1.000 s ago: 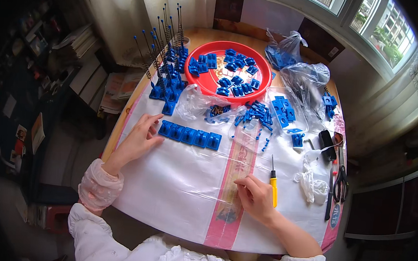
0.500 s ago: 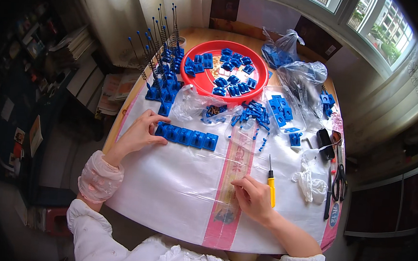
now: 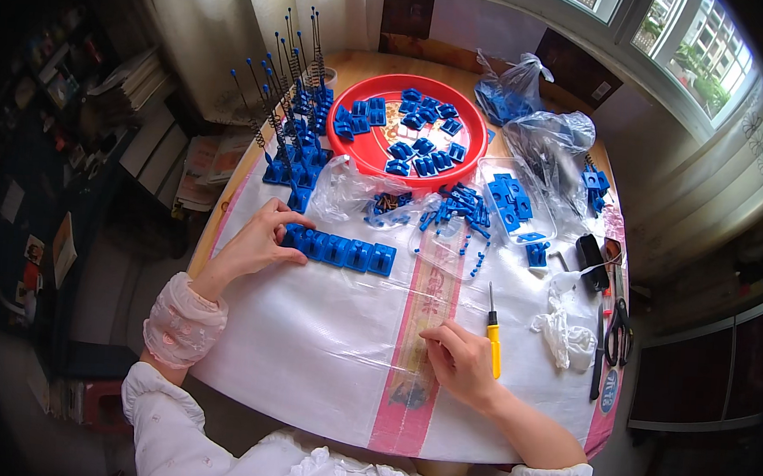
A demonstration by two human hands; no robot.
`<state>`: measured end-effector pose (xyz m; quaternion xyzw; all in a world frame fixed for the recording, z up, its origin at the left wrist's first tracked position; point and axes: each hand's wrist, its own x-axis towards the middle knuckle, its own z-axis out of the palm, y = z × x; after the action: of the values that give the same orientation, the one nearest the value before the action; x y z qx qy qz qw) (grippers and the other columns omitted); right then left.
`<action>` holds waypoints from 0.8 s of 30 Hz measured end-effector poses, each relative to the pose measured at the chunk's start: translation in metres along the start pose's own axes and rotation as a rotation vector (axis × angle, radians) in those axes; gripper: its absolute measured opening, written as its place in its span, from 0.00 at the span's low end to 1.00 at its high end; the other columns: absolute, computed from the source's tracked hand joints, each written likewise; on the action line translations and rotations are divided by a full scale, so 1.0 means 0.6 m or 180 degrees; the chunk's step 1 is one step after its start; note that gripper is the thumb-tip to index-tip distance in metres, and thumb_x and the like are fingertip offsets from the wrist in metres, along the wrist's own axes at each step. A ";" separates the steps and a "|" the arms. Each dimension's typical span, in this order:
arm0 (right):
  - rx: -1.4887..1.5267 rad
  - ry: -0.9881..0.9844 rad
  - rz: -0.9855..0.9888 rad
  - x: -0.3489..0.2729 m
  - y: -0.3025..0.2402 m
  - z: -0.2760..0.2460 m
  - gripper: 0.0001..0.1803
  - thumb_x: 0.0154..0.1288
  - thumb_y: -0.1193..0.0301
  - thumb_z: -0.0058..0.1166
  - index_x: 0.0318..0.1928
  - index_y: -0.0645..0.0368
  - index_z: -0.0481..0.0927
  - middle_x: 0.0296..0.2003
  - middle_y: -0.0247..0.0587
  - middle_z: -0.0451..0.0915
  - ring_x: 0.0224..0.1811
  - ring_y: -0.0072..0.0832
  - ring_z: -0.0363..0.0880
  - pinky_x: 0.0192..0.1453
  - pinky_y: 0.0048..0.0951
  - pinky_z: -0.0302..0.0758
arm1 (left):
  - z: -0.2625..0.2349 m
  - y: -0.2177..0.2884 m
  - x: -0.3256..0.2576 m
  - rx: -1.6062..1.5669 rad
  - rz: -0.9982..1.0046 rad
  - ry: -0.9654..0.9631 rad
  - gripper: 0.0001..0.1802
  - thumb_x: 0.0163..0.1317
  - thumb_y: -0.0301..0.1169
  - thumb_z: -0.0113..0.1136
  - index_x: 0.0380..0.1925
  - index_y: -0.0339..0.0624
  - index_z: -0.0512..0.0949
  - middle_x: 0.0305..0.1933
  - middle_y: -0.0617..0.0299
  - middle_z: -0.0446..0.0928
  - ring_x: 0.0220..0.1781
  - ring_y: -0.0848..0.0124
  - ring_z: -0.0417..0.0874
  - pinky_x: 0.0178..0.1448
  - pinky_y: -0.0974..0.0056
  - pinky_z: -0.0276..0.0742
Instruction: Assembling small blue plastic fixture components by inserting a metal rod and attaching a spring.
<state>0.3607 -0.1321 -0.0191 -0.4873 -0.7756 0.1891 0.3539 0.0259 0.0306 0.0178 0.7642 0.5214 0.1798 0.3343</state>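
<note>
A row of several blue plastic blocks (image 3: 335,250) lies on the white sheet, set side by side. My left hand (image 3: 262,234) grips the row's left end, thumb on the near edge and fingers on the far edge. On the sheet to the right rests my right hand (image 3: 461,363), fingers curled in, with nothing visible in it. Just beside that hand lies a screwdriver (image 3: 494,343) with a yellow handle, its shaft pointing away from me.
Behind the row stand blue bases (image 3: 294,165) with upright black springs. A red round tray (image 3: 335,146) holds blue parts. Blue pins (image 3: 459,208), a clear plastic box (image 3: 528,235), plastic bags (image 3: 552,144), a white cloth (image 3: 565,330) and scissors (image 3: 620,330) lie around.
The whole view has shifted very slightly. Both hands and the row of blocks hold their places on the sheet.
</note>
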 end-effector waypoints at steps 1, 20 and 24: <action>0.0017 0.0049 -0.0040 0.001 0.000 0.001 0.06 0.59 0.81 0.57 0.37 0.59 0.80 0.25 0.38 0.75 0.21 0.31 0.76 0.24 0.31 0.71 | 0.000 -0.002 0.000 -0.0030 0.0014 -0.0007 0.27 0.44 0.31 0.81 0.48 0.50 0.84 0.45 0.64 0.66 0.35 0.75 0.68 0.43 0.72 0.73; 0.0035 0.0162 -0.0147 0.003 0.000 0.007 0.05 0.60 0.81 0.57 0.36 0.59 0.80 0.24 0.37 0.75 0.18 0.28 0.73 0.22 0.29 0.68 | -0.009 0.014 -0.021 0.0151 0.0134 0.0202 0.37 0.43 0.28 0.80 0.58 0.48 0.77 0.46 0.63 0.67 0.36 0.74 0.69 0.44 0.70 0.74; 0.0056 0.0155 -0.0154 0.003 -0.001 0.004 0.05 0.60 0.81 0.57 0.36 0.59 0.80 0.24 0.38 0.74 0.19 0.30 0.74 0.23 0.30 0.69 | -0.024 0.050 -0.058 0.0674 0.0438 0.0841 0.36 0.44 0.26 0.79 0.57 0.46 0.77 0.48 0.62 0.69 0.34 0.72 0.68 0.41 0.69 0.74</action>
<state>0.3580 -0.1310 -0.0197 -0.4697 -0.7766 0.1754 0.3815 0.0237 -0.0039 0.0517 0.7987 0.5233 0.2452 0.1674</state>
